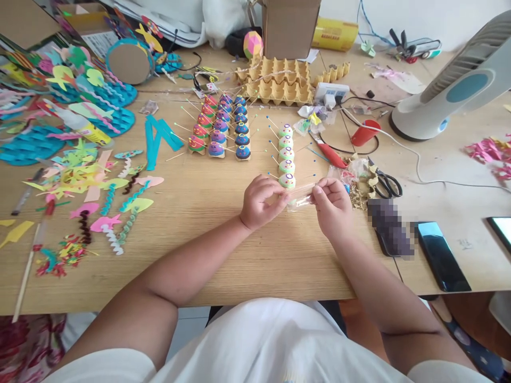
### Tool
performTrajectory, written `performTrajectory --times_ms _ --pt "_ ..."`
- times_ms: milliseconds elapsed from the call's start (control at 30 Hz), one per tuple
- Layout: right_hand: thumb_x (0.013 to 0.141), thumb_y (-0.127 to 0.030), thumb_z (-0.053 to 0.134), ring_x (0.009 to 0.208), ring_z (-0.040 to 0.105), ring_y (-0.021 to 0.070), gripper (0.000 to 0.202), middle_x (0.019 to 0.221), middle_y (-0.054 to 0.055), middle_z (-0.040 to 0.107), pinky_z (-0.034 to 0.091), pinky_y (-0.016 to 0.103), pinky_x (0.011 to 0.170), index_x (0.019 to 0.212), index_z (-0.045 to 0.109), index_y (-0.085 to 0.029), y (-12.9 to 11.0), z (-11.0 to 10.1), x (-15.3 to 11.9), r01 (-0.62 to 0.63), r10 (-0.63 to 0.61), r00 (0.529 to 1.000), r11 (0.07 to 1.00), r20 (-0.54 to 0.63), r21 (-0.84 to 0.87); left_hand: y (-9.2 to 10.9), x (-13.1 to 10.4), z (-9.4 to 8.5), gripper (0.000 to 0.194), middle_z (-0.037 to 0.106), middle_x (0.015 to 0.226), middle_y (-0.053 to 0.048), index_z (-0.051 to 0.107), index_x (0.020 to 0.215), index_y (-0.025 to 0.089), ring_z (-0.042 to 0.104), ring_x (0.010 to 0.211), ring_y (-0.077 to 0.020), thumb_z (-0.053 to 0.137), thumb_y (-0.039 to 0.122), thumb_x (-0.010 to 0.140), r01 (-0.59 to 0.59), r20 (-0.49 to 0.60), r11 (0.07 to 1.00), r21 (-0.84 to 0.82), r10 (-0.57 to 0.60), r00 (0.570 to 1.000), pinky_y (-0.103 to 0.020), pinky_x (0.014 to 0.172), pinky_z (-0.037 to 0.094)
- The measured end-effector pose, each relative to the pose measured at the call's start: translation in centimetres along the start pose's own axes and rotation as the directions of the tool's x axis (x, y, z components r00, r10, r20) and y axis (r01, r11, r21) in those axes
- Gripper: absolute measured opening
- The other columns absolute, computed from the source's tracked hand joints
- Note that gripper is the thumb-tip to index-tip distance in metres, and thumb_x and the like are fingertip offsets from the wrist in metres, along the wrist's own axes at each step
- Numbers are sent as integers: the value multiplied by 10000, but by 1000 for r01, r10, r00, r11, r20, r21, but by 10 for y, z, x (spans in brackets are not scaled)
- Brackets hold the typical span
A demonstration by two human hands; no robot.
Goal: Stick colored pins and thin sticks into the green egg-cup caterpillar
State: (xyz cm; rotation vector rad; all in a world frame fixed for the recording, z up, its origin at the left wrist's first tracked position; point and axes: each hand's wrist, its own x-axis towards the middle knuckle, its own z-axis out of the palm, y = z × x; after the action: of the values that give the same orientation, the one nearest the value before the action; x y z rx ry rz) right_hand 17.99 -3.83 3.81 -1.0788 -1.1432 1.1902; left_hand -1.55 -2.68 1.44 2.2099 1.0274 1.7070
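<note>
Between my two hands a small clear plastic bag (300,201) is stretched, with what look like thin pale wooden sticks in it. My left hand (263,201) pinches its left end between thumb and fingers. At the other end my right hand (332,206) grips it with thumb and forefinger. Just beyond the bag stands a row of egg-carton caterpillars' humps, white and green painted egg-carton cups (286,153) with colour-tipped sticks poking out at the sides. The near end of that row is partly hidden by the bag and my hands.
Left of the row stand red, purple and blue painted cups (217,130). Yellow egg cartons (279,80) lie behind. To the right are scissors (385,181), a red-handled tool (333,154), a red cup (366,132), a phone (443,255) and a fan (455,80). Paper fish (106,223) lie left.
</note>
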Motion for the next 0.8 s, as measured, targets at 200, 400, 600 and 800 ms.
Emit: performTrajectory --times_ms 200,400,600,800 --pt "751 -505 906 727 593 149 389 839 -8 685 527 322 728 994 690 -293 9 1 -8 -64 51 986 995 158 80 2 1 1 261 744 766 -5 659 781 207 643 741 -138 631 310 1019 74 -31 997 -35 -75 997 -316 750 514" --pt "869 -496 814 697 560 120 264 822 0 712 504 286 689 881 731 -246 19 2 -10 7 -16 993 997 113 83 2 1 1 240 720 726 2 655 758 207 626 722 -141 659 295 981 47 39 996 -73 -44 998 -313 728 510" --pt "765 -562 876 626 483 107 381 685 -30 605 443 263 611 825 701 -229 16 0 -7 33 -37 995 998 90 48 1 0 4 186 754 762 -2 669 759 212 648 726 -142 694 258 937 -73 95 993 -88 81 992 -316 722 524" --pt "751 -595 863 608 460 98 452 655 -31 559 394 246 563 739 630 -208 6 0 -7 33 -27 988 999 151 -41 0 -3 4 126 776 826 -20 696 823 213 657 780 -164 720 294 916 -101 97 991 -91 110 989 -337 751 527"
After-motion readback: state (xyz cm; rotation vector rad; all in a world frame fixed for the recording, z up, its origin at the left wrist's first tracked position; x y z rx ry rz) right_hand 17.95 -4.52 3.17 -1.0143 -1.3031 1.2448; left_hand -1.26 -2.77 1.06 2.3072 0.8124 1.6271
